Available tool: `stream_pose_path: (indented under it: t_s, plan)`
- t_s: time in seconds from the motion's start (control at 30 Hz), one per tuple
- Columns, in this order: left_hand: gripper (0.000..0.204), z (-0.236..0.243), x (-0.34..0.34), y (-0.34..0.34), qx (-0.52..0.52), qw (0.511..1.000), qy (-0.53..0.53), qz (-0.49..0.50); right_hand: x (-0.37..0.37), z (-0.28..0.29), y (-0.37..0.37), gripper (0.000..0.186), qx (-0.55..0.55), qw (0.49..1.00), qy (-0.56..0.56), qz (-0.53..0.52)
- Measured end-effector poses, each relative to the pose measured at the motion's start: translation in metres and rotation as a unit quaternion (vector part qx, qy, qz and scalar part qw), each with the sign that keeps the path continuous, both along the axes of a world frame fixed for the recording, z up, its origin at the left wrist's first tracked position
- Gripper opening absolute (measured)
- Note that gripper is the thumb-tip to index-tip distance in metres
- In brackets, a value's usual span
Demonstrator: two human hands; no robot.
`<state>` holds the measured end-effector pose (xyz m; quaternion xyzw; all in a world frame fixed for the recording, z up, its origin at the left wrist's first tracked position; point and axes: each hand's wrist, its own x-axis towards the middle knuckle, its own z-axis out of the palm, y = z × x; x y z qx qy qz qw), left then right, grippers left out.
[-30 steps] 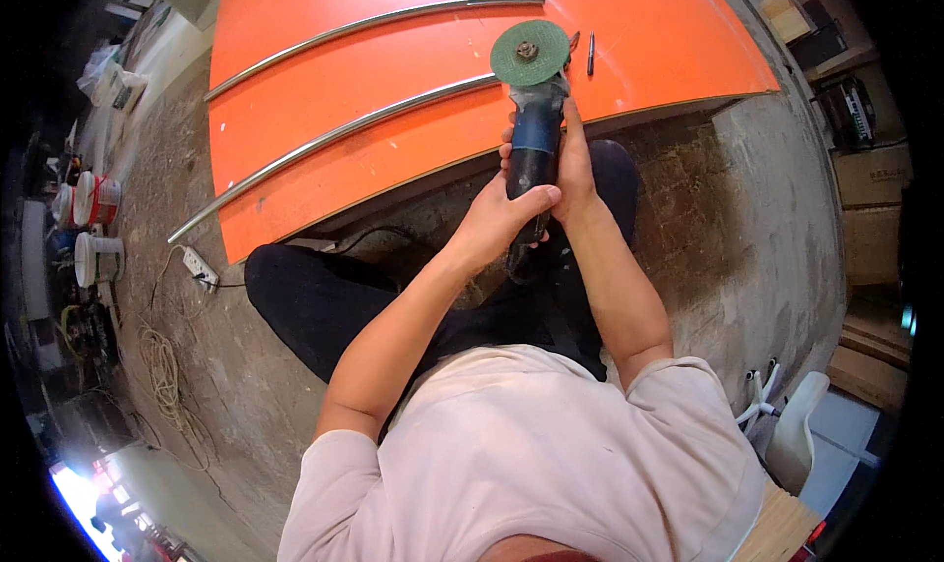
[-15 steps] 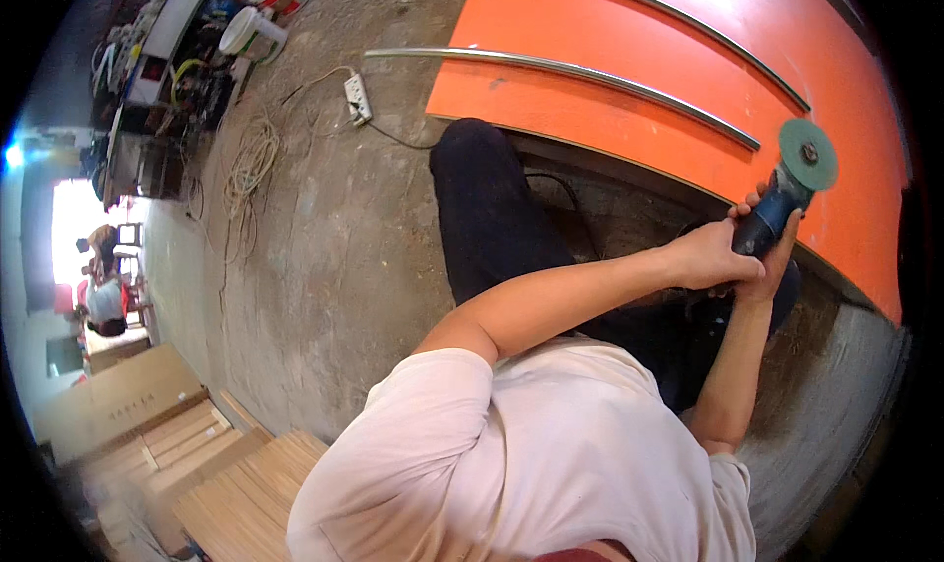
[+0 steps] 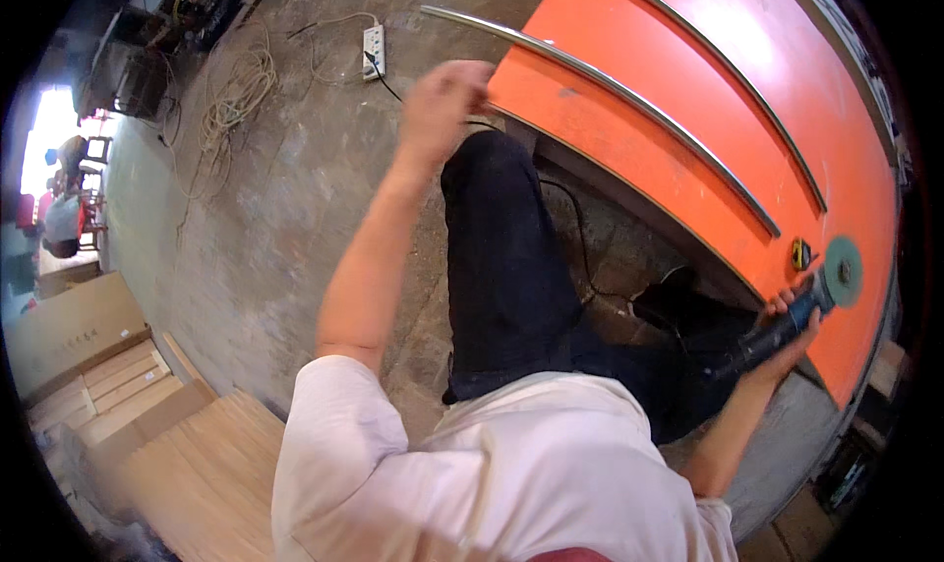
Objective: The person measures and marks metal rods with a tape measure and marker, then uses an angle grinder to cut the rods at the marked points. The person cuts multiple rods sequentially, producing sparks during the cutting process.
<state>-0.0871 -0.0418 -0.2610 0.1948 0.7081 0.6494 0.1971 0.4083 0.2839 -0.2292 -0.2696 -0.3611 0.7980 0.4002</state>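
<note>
My right hand (image 3: 798, 334) is wrapped round the body of a dark angle grinder (image 3: 765, 342). A round green disc (image 3: 844, 271) is fitted at its head, over the right end of an orange board (image 3: 629, 147). My left hand (image 3: 440, 110) is stretched out by the board's left corner, holding no part of the grinder. Its fingers are smeared by motion, so I cannot see whether they grip anything. Two shiny metal tubes, a nearer one (image 3: 644, 105) and a farther one (image 3: 733, 70), lie along the board. Close to the disc sits a small yellow-and-black tape measure (image 3: 800, 254).
A white power strip (image 3: 374, 53) lies on the floor with a black cord plugged in. Coiled cable (image 3: 236, 95) is to its left. Stacked wooden boards (image 3: 202, 469) and a cardboard sheet (image 3: 79, 321) stand lower left. People sit far left.
My left hand has left the grinder and swung left to the board's corner. The grinder, now in my right hand alone, is lower in view. The view has shifted, and the tape measure now shows.
</note>
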Motion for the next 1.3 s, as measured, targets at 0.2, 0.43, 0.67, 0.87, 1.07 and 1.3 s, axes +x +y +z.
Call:
stream_pose_path:
  t_s: [0.2,0.43,0.67,0.87,1.07,1.3]
  plan:
    - [0.028,-0.237,-0.181,-0.152,-0.187,0.952,-0.121,0.208,0.102,0.014,0.077,0.049,0.109,0.987,-0.109,-0.049]
    - [0.034,-0.407,-0.32,-0.169,-0.431,0.879,0.108,0.173,0.181,0.009,0.071,0.058,0.055,0.788,-0.338,-0.512]
    - [0.061,-0.487,-0.462,-0.163,-0.529,0.823,0.186,0.089,0.132,-0.034,0.017,0.052,-0.012,0.748,-0.409,-0.522]
    - [0.054,-0.527,-0.498,-0.152,-0.671,0.695,0.258,-0.006,0.101,-0.015,0.041,0.049,-0.027,0.779,-0.449,-0.436]
    - [0.039,-0.432,-0.448,-0.141,-0.634,0.766,0.11,0.006,0.07,-0.019,0.015,0.055,-0.06,0.749,-0.466,-0.468]
    - [0.048,-0.487,-0.394,-0.204,-0.551,0.767,0.328,0.024,0.146,-0.015,0.051,0.054,-0.005,0.802,-0.463,-0.377]
